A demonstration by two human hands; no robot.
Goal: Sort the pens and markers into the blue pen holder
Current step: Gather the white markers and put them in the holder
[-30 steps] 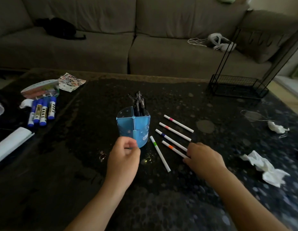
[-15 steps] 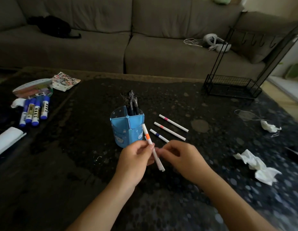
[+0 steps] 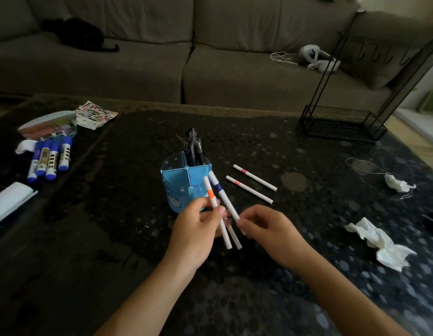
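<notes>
The blue pen holder (image 3: pixel 180 190) stands mid-table with dark pens (image 3: pixel 193 149) in its back compartment. Just in front of it, my left hand (image 3: pixel 196 231) grips an orange-banded white marker (image 3: pixel 211 195), tilted up. A second white barrel (image 3: pixel 236 240) pokes out below the same hand, its band hidden. My right hand (image 3: pixel 268 229) pinches the lower end of a purple-banded marker (image 3: pixel 222 192), which leans toward the holder's rim beside the orange one. A pink-banded marker (image 3: pixel 255 177) and a red-banded marker (image 3: pixel 249 189) lie on the table to the holder's right.
Several blue-capped markers (image 3: pixel 50 157), sticker sheets (image 3: pixel 96 113) and a white case (image 3: pixel 9 202) lie at the left. Crumpled tissues (image 3: pixel 385 241) (image 3: pixel 397 184) sit at the right, and a black wire rack (image 3: pixel 341 122) stands at the back right. A sofa (image 3: pixel 137 69) runs behind the table.
My right hand lifted the purple-banded marker off the table and brought it up beside the orange one. My left hand stays in front of the holder with its markers.
</notes>
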